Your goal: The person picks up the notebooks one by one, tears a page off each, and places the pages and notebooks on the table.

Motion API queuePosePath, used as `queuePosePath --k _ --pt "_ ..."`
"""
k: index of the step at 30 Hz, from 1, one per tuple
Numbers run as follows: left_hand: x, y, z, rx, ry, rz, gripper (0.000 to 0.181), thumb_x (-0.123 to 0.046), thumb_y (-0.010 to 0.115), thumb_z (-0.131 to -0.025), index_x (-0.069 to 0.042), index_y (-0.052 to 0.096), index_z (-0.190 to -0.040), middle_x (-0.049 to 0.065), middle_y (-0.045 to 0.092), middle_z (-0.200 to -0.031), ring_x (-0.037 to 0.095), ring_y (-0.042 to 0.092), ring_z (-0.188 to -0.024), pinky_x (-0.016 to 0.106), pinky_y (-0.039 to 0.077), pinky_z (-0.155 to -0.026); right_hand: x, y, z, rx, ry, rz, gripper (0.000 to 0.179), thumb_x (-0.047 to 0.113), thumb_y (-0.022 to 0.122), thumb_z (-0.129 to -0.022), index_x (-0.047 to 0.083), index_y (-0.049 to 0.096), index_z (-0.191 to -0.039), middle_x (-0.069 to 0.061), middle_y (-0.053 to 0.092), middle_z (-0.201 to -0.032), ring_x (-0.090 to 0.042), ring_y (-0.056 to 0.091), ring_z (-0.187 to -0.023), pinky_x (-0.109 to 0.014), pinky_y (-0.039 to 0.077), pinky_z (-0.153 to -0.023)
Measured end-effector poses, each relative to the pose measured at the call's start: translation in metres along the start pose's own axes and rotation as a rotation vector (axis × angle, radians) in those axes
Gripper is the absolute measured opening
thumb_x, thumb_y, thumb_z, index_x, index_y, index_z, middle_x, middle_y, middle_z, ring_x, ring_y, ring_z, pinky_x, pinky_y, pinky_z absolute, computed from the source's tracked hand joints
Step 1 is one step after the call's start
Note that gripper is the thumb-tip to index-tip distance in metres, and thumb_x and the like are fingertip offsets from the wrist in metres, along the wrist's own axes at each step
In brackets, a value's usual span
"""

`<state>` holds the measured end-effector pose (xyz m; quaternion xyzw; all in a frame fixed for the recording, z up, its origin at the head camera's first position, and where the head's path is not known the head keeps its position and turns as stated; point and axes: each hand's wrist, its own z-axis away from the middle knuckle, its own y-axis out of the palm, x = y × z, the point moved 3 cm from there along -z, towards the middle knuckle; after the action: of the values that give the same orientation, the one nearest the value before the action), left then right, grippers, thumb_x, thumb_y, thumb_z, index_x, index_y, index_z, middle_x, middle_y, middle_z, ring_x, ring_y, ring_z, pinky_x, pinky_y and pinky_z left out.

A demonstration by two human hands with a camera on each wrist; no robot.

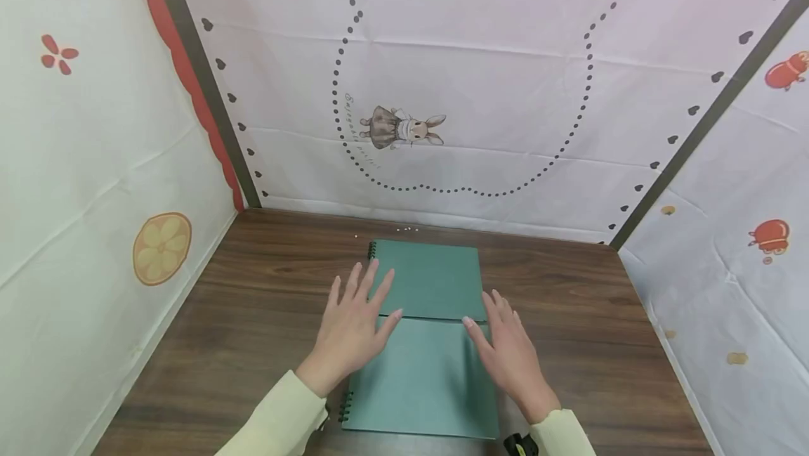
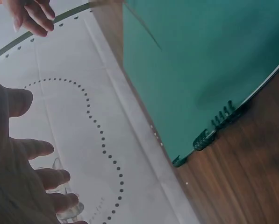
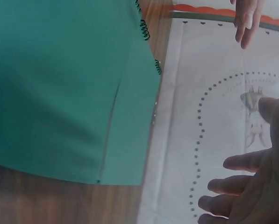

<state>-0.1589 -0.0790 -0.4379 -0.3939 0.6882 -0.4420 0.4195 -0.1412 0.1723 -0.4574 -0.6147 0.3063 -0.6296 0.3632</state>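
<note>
Two green spiral-bound notebooks lie end to end on the brown wooden table [image 1: 581,315]: a far one [image 1: 430,277] and a near one [image 1: 423,379], with the coils on their left edges. My left hand [image 1: 354,322] is spread flat over the left side where the two covers meet, its thumb at the seam. My right hand [image 1: 508,350] is spread over the right side of the same seam. Both hands hold nothing; whether they touch the covers is unclear. The left wrist view shows the open palm [image 2: 22,172] beside a green cover [image 2: 200,70]. The right wrist view shows straight fingers [image 3: 251,186] next to a green cover [image 3: 60,93].
Printed cloth walls close in the table: a back one with a rabbit picture [image 1: 404,129], plus one at the left [image 1: 95,196] and one at the right [image 1: 733,266]. Small white specks [image 1: 407,230] lie near the back edge. A small black and yellow object [image 1: 520,445] pokes in at the bottom.
</note>
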Motion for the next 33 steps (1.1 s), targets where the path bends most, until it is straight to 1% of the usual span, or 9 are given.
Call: queuePosePath --k 3,5,7,10,16,21,26,30,33 --pt "-0.001 0.005 0.002 0.006 -0.005 0.003 0.063 -0.051 0.048 -0.097 -0.022 0.035 -0.151 0.009 0.025 -0.161 0.036 0.025 -0.148 0.062 0.02 -0.116 -0.007 0.007 0.002 0.005 0.057 -0.063 0.077 0.063 0.034 -0.097 0.014 0.02 -0.155 -0.011 0.014 -0.163 -0.039 0.027 -0.145 -0.063 0.028 -0.111" --pt "-0.002 0.009 0.003 0.01 -0.003 0.006 0.063 -0.05 0.049 -0.097 -0.022 0.035 -0.151 0.01 0.026 -0.16 0.035 0.024 -0.148 0.061 0.021 -0.117 -0.012 0.012 0.003 0.005 0.088 -0.097 0.075 0.06 0.035 -0.098 0.013 0.021 -0.155 -0.011 0.014 -0.163 -0.039 0.031 -0.143 -0.063 0.032 -0.109" --pt "-0.003 0.013 0.004 0.017 0.004 0.009 0.063 -0.05 0.048 -0.097 -0.021 0.034 -0.151 0.01 0.026 -0.16 0.035 0.023 -0.148 0.06 0.021 -0.117 -0.018 0.016 0.004 0.006 0.109 -0.115 0.072 0.057 0.037 -0.099 0.011 0.023 -0.154 -0.013 0.015 -0.163 -0.04 0.032 -0.142 -0.063 0.032 -0.109" --pt "-0.007 0.018 0.006 0.025 0.018 0.025 0.062 -0.049 0.048 -0.098 -0.02 0.035 -0.151 0.01 0.026 -0.16 0.035 0.022 -0.148 0.058 0.022 -0.118 -0.025 0.022 0.006 0.01 0.137 -0.137 0.071 0.054 0.04 -0.1 0.009 0.026 -0.153 -0.015 0.016 -0.162 -0.04 0.03 -0.143 -0.061 0.03 -0.111" --pt "-0.01 0.029 0.011 0.043 0.027 0.039 0.061 -0.048 0.049 -0.097 -0.019 0.036 -0.15 0.011 0.028 -0.159 0.035 0.022 -0.148 0.056 0.023 -0.118 -0.037 0.033 0.007 0.024 0.167 -0.186 0.068 0.049 0.043 -0.1 0.006 0.029 -0.151 -0.019 0.019 -0.161 -0.041 0.028 -0.144 -0.061 0.029 -0.112" --pt "-0.011 0.04 0.015 0.076 0.04 0.04 0.061 -0.048 0.049 -0.098 -0.02 0.035 -0.151 0.009 0.027 -0.16 0.033 0.021 -0.149 0.055 0.022 -0.119 -0.045 0.039 0.008 0.033 0.194 -0.211 0.073 0.056 0.039 -0.099 0.005 0.029 -0.151 -0.021 0.017 -0.161 -0.042 0.025 -0.145 -0.062 0.027 -0.113" --pt "-0.015 0.05 0.02 0.118 0.049 0.045 0.062 -0.049 0.047 -0.098 -0.021 0.034 -0.151 0.009 0.026 -0.16 0.033 0.021 -0.149 0.055 0.023 -0.118 -0.051 0.043 0.009 0.03 0.222 -0.225 0.075 0.058 0.036 -0.099 0.003 0.031 -0.15 -0.023 0.018 -0.16 -0.043 0.025 -0.144 -0.061 0.025 -0.114" --pt "-0.016 0.055 0.022 0.128 0.049 0.037 0.061 -0.049 0.046 -0.098 -0.021 0.035 -0.151 0.009 0.027 -0.16 0.034 0.024 -0.148 0.055 0.024 -0.118 -0.053 0.047 0.008 0.017 0.232 -0.228 0.076 0.06 0.034 -0.099 0.003 0.033 -0.148 -0.023 0.02 -0.159 -0.043 0.026 -0.144 -0.061 0.026 -0.114" --pt "-0.017 0.06 0.024 0.124 0.062 0.036 0.061 -0.048 0.049 -0.098 -0.02 0.036 -0.15 0.01 0.029 -0.159 0.035 0.027 -0.146 0.056 0.027 -0.117 -0.055 0.051 0.008 0.008 0.234 -0.237 0.074 0.059 0.034 -0.099 0.003 0.035 -0.148 -0.023 0.021 -0.159 -0.043 0.027 -0.143 -0.061 0.026 -0.114"
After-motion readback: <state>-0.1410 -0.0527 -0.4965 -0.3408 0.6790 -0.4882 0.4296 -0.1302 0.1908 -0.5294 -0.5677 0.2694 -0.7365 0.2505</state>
